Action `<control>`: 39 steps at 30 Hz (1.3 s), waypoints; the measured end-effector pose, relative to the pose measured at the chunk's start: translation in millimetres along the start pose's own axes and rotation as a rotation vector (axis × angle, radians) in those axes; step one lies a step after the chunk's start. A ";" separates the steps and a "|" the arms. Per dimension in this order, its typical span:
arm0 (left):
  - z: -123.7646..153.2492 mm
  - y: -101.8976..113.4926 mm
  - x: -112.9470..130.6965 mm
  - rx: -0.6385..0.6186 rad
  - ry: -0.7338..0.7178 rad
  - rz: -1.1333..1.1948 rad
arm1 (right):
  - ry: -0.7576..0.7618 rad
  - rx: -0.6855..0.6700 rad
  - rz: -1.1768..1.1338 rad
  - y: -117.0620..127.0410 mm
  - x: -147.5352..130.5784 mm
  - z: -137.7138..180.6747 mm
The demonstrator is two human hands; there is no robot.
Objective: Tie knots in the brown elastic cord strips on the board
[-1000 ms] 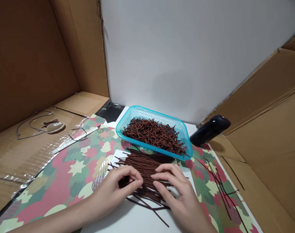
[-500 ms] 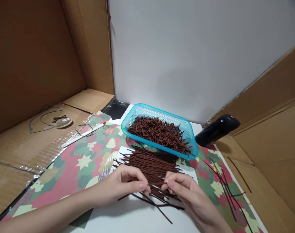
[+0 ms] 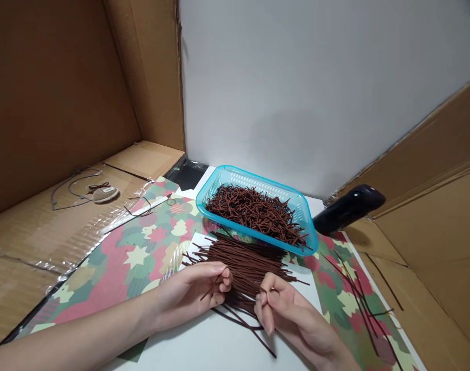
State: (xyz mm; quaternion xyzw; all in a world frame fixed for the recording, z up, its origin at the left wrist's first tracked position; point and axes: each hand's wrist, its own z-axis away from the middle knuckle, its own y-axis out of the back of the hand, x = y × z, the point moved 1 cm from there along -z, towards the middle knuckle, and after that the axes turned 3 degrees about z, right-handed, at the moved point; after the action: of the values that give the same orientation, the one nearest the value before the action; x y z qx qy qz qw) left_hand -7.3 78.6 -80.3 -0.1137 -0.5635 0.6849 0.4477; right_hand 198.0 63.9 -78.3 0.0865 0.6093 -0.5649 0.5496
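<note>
My left hand pinches a thin brown cord between thumb and fingers, a short tail hanging below them. At the other side my right hand grips the same cord in its fingertips, so it runs between the two hands. Just beneath and behind lies a pile of long brown cords, side by side on a white sheet. A few loose cords cross one another in front of the pile.
Behind the pile, a blue basket holds many short brown cord pieces. A dark object stands right of it. Loose cords lie on the patterned sheet. A small beige shoe-like item lies left, between cardboard walls.
My left hand has turned and risen slightly, its fingers now curled around the cord. The right hand's fingers have shifted on the cord, pointing more downward. The view has moved slightly.
</note>
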 end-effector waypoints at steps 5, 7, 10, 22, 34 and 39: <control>0.0 -1.0 -1.4 -0.016 -0.016 0.084 | 0.031 0.062 -0.142 3.5 -0.4 -2.7; 0.2 -1.9 -0.9 -0.029 -0.033 0.099 | 0.022 0.081 -0.149 5.4 0.5 -3.4; 0.1 -2.3 -0.4 -0.037 -0.050 0.108 | -0.016 0.107 -0.129 7.8 3.1 -3.2; -0.3 -2.8 -1.2 0.024 -0.050 0.166 | -0.088 0.164 -0.092 8.4 9.0 -2.5; 0.7 -3.7 -12.9 -0.029 -0.002 0.107 | 0.261 0.058 0.086 -3.2 7.8 -0.6; 3.6 -7.5 -14.3 -0.028 -0.046 0.093 | 0.264 0.005 0.192 -10.3 8.9 -7.3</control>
State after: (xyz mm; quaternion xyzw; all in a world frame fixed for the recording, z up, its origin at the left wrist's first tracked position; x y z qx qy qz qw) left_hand 2.2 65.3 -77.5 -0.1301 -0.5773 0.6996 0.4005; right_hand 182.9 61.5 -80.8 0.2193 0.6636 -0.4951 0.5162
